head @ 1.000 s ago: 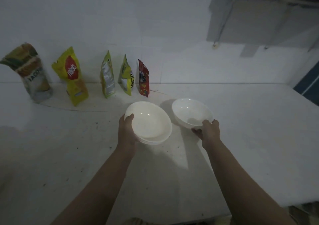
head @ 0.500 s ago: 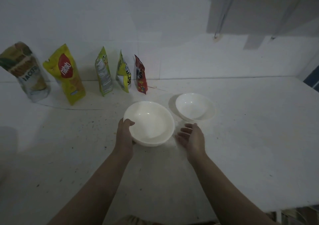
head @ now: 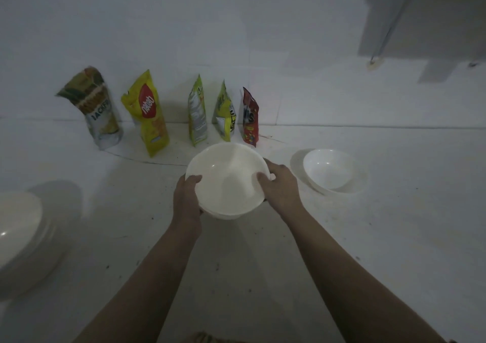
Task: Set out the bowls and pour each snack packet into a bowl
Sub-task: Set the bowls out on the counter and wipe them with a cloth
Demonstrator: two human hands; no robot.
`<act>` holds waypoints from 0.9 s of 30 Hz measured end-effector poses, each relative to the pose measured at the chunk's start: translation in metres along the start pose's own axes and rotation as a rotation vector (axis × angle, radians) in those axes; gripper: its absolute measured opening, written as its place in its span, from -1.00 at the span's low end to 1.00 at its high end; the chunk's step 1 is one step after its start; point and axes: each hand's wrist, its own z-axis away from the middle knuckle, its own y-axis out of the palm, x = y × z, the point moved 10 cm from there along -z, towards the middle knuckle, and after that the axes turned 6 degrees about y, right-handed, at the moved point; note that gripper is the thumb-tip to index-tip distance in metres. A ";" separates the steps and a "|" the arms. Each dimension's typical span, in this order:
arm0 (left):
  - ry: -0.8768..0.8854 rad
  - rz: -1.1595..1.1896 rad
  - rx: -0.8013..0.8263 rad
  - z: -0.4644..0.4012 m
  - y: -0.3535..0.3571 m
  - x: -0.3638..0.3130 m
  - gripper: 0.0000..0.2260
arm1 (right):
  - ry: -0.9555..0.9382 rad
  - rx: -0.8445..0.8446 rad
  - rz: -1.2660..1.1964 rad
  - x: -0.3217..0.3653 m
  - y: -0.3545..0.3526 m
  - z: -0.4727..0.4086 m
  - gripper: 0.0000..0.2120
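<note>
- Stack of white bowls [head: 228,182] held centre frame, above the white table [head: 394,237]; at least 2 rims visible at the lower edge, exact count unclear.
- Left hand [head: 187,198] gripped the stack's left rim, thumb hooked over the edge into the top bowl, other fingers underneath and out of sight.
- Right hand [head: 281,185] gripped the right rim, thumb over the edge inside, fingers curled round the outer wall.
- Single white bowl [head: 331,170] sat upright on the table, right of the stack and apart from both hands, nothing inside.
- 5 snack packets lined up against the back wall [head: 236,40], behind the stack, all upright or slightly leaning:
- Clear-bottomed packet [head: 94,108] farthest left, partial lettering "JACKER".
- Yellow Nabati packet [head: 150,113] just right of it, leaning left.
- Green-yellow packet [head: 197,111] seen nearly edge-on, back label showing.
- Yellow-green packet [head: 224,113] next to that, print unreadable.
- Red packet [head: 249,119] at the right end, closest to the stack's far rim.
- All packets looked sealed; could not confirm.
- Pale rounded object [head: 18,235] at the left frame edge, blurred and cropped; likely more white crockery, could not tell.
- Grey cabinet [head: 426,16] on the wall, upper right.
</note>
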 end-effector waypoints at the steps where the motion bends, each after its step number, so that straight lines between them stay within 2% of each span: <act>1: 0.001 -0.002 -0.017 -0.004 -0.007 -0.001 -0.86 | -0.015 -0.036 -0.022 0.005 -0.001 -0.002 -0.72; 3: -0.008 -0.019 -0.050 -0.010 -0.020 -0.003 -0.87 | -0.001 -0.087 -0.089 0.008 -0.002 -0.006 -0.79; 5: -0.026 -0.009 -0.102 -0.015 -0.034 -0.005 -0.92 | 0.115 -0.098 -0.207 -0.003 0.000 -0.011 -0.81; 7: -0.023 0.018 -0.131 -0.019 -0.045 -0.008 -0.93 | 0.319 -0.108 -0.365 -0.027 0.005 -0.014 -0.73; 9: -0.026 0.031 -0.156 -0.021 -0.056 -0.011 -0.86 | 0.484 -0.139 -0.513 -0.048 0.009 -0.014 -0.67; 15: -0.035 0.040 -0.209 -0.024 -0.079 -0.013 -0.73 | 0.680 -0.148 -0.741 -0.085 0.028 -0.009 -0.57; 18: -0.051 0.039 -0.196 -0.021 -0.080 -0.010 -0.71 | 0.699 -0.125 -0.744 -0.094 0.037 -0.009 -0.55; 23: -0.071 0.016 -0.164 -0.016 -0.077 -0.007 -0.83 | 0.738 -0.101 -0.705 -0.104 0.046 -0.006 -0.54; 25: -0.076 0.021 -0.156 -0.014 -0.075 -0.006 -0.90 | 0.728 -0.166 -0.496 -0.105 0.035 -0.004 -0.50; 27: -0.072 0.024 -0.140 -0.010 -0.073 -0.006 -0.86 | 0.621 -0.274 -0.248 -0.091 0.016 -0.002 -0.55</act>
